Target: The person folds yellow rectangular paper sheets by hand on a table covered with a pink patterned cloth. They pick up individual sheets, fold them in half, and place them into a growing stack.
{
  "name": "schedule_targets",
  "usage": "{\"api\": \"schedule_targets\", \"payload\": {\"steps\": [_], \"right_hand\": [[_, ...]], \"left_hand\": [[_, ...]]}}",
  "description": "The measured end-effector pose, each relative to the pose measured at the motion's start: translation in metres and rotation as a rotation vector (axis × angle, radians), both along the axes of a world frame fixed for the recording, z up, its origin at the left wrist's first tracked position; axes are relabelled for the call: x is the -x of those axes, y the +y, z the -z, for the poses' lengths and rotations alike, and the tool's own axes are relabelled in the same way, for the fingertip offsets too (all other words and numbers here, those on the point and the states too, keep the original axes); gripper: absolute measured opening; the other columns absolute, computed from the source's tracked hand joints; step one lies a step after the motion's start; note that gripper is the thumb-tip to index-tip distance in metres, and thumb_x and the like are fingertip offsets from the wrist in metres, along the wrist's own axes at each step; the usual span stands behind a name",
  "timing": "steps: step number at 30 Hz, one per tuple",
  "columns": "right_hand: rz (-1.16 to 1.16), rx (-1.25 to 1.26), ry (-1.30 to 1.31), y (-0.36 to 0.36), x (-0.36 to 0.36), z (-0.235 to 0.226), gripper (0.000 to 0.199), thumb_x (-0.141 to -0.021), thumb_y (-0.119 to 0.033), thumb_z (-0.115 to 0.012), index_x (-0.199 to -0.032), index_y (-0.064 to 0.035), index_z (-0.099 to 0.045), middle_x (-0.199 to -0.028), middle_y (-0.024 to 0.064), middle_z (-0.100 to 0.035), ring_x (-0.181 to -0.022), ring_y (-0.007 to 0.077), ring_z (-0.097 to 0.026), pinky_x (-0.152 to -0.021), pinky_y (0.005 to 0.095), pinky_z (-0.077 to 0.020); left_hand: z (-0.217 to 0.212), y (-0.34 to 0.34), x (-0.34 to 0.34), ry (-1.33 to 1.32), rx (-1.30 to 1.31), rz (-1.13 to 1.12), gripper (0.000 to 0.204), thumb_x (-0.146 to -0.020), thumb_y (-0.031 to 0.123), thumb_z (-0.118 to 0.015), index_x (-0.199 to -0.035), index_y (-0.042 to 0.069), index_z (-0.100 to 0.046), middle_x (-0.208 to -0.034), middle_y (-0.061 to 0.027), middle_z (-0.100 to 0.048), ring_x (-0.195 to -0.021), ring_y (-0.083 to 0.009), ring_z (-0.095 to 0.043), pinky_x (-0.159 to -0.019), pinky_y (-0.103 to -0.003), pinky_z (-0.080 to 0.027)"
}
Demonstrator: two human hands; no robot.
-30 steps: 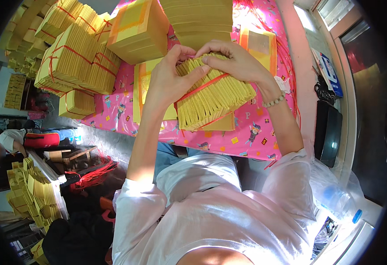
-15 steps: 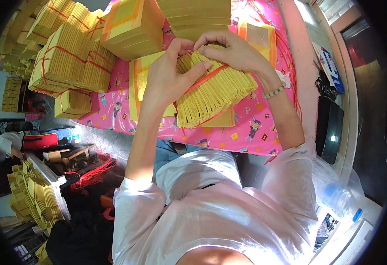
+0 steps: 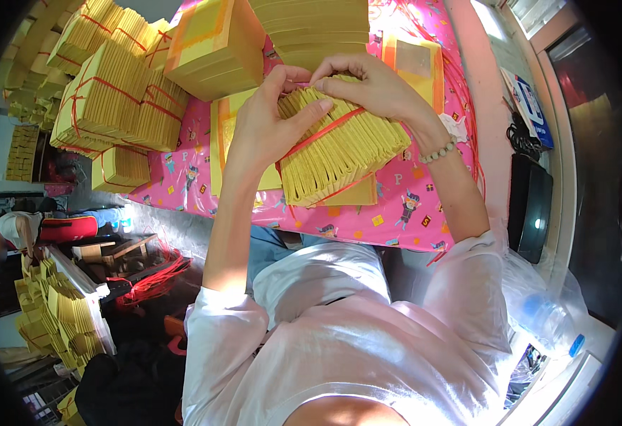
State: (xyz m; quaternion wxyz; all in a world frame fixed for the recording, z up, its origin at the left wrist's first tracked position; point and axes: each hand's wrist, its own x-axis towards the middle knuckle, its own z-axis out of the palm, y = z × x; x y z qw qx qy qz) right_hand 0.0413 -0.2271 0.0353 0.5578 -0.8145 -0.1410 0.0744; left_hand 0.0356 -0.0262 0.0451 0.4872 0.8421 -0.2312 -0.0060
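Note:
A thick bundle of yellow paper sheets lies on the pink patterned tablecloth, with a red string running across its top. My left hand presses on the bundle's left side, fingers over the string. Over the far end of the bundle, my right hand pinches the string between its fingertips. A bead bracelet circles my right wrist. Flat yellow sheets lie under and left of the bundle.
Tied yellow bundles are piled at the left, and big loose stacks stand behind. More red string trails at the right. A black device and a plastic bottle are at the right. Another person sits far left.
Both hands have kept working the red string over the bundle; the bundle has shifted slightly and the view has tipped a little. The left fingers now lie flatter on it.

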Motion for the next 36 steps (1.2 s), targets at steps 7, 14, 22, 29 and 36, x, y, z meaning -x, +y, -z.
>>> {"api": "schedule_targets", "payload": {"steps": [7, 14, 22, 29, 36], "right_hand": [[-0.008, -0.029, -0.043, 0.002, -0.009, 0.002, 0.028, -0.086, -0.027, -0.063, -0.095, -0.002, -0.07, -0.09, 0.0045, -0.067, -0.089, 0.0126, -0.06, -0.084, 0.0289, -0.0462], [0.022, -0.191, -0.045, -0.01, -0.006, 0.006, 0.03, -0.096, -0.028, -0.059, -0.113, -0.004, -0.063, -0.103, 0.0011, -0.064, -0.093, 0.0078, -0.057, -0.083, 0.025, -0.0451], [0.17, -0.415, 0.163, -0.039, 0.02, 0.009, 0.033, -0.099, -0.032, -0.054, -0.119, -0.0059, -0.061, -0.1, -0.0024, -0.061, -0.091, 0.006, -0.057, -0.083, 0.0261, -0.0478], [0.009, -0.265, 0.067, -0.044, 0.001, 0.018, 0.024, -0.098, -0.026, -0.055, -0.11, -0.0061, -0.062, -0.096, -0.0028, -0.06, -0.092, 0.0056, -0.056, -0.082, 0.0241, -0.0474], [0.109, -0.319, -0.008, -0.035, 0.006, 0.029, 0.016, -0.096, -0.019, -0.057, -0.104, -0.0051, -0.062, -0.091, -0.0043, -0.059, -0.082, 0.0032, -0.053, -0.071, 0.0209, -0.0438]], "left_hand": [[-0.001, -0.001, 0.002, -0.06, -0.052, -0.014, 0.049, -0.077, 0.037, -0.078, -0.11, 0.006, -0.059, -0.106, -0.0135, -0.067, -0.103, -0.0276, -0.063, -0.087, -0.039, -0.049], [-0.002, 0.002, 0.0, -0.036, -0.048, -0.014, 0.048, -0.078, 0.036, -0.077, -0.11, 0.005, -0.06, -0.106, -0.0138, -0.067, -0.104, -0.027, -0.063, -0.087, -0.04, -0.049], [-0.025, -0.015, 0.016, -0.466, -0.206, 0.105, 0.039, -0.084, 0.028, -0.068, -0.113, 0.003, -0.061, -0.113, -0.0152, -0.063, -0.107, -0.0344, -0.056, -0.092, -0.044, -0.044], [-0.023, -0.03, 0.034, -0.496, -0.283, 0.395, 0.039, -0.09, 0.031, -0.062, -0.12, 0.006, -0.062, -0.126, -0.015, -0.059, -0.123, -0.0382, -0.048, -0.103, -0.046, -0.039], [-0.022, -0.025, 0.041, -0.487, -0.328, 0.386, 0.036, -0.09, 0.031, -0.062, -0.121, 0.013, -0.066, -0.132, -0.015, -0.057, -0.126, -0.0395, -0.047, -0.106, -0.047, -0.037]]}}
